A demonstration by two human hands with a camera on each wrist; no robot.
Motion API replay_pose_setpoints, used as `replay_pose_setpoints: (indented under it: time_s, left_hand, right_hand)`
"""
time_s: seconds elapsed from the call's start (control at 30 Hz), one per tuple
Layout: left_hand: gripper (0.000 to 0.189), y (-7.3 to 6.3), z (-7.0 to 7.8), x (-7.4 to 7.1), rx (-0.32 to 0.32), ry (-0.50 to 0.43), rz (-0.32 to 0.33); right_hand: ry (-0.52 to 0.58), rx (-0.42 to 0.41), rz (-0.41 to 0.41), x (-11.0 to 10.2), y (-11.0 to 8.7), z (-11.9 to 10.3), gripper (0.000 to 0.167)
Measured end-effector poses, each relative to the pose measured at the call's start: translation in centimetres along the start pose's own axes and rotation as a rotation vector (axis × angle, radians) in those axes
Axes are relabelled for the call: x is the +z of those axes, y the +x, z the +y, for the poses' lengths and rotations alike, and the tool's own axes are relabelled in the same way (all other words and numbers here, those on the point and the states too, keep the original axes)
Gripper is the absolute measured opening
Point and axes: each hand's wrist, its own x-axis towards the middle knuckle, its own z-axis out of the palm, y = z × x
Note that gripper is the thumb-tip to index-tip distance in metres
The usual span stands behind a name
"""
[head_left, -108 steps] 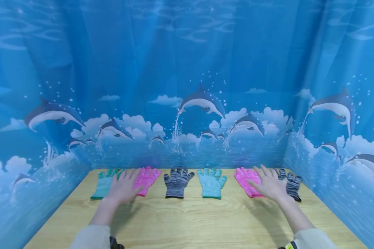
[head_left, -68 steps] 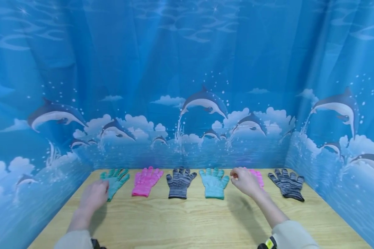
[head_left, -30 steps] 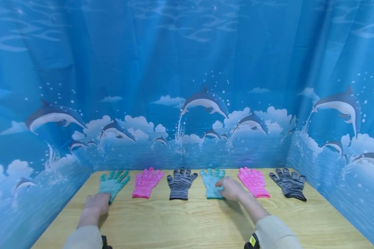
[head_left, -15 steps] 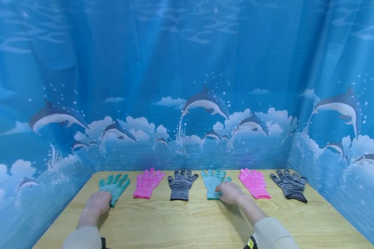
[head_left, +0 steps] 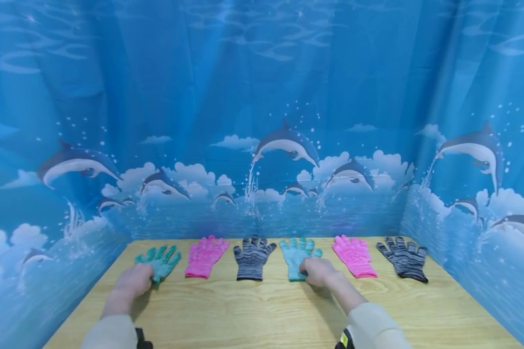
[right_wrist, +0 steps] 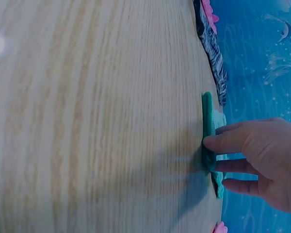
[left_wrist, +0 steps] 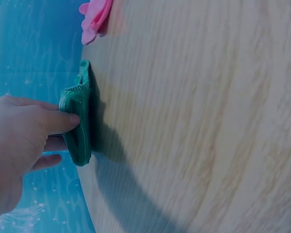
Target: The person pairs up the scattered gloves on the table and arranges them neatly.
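At the row's left end lies a green knit glove (head_left: pixel 160 261), fingers pointing away. My left hand (head_left: pixel 135 281) pinches its cuff; in the left wrist view the thumb (left_wrist: pixel 65 122) is at the opening of the raised cuff (left_wrist: pixel 77 128). Right of the middle is a second, light teal glove (head_left: pixel 294 257). My right hand (head_left: pixel 319 271) pinches the near right corner of its cuff. In the right wrist view that hand's thumb (right_wrist: pixel 223 141) presses the dark green cuff edge (right_wrist: pixel 207 111), with other fingers behind it. The hands partly cover both gloves in the head view.
Between the two green gloves lie a pink glove (head_left: pixel 205 257) and a grey striped glove (head_left: pixel 253 259). Another pink glove (head_left: pixel 355 257) and another grey striped one (head_left: pixel 403 259) lie to the right. The wooden table (head_left: pixel 244 315) meets a blue dolphin curtain (head_left: pixel 262 208) behind.
Both hands, earlier spread above the gloves, have come to the two green gloves' cuffs and taken hold. The left glove's cuff has risen slightly and its shape has shortened; the other gloves stay put.
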Motion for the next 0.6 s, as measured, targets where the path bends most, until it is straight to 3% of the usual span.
replay_pose_setpoints:
  time_s: [0.27,0.6]
  left_hand:
    - [0.019,-0.5,-0.5,-1.6,-0.039,-0.07,-0.027]
    - [0.019,-1.6,-0.8,-3.4,-0.046,-0.089,-0.051]
  right_hand:
    - [0.017,0.002,0.04,0.1,0.0,0.2,0.026]
    - [0.073,0.011,0.03,0.4,0.0,0.6,0.019]
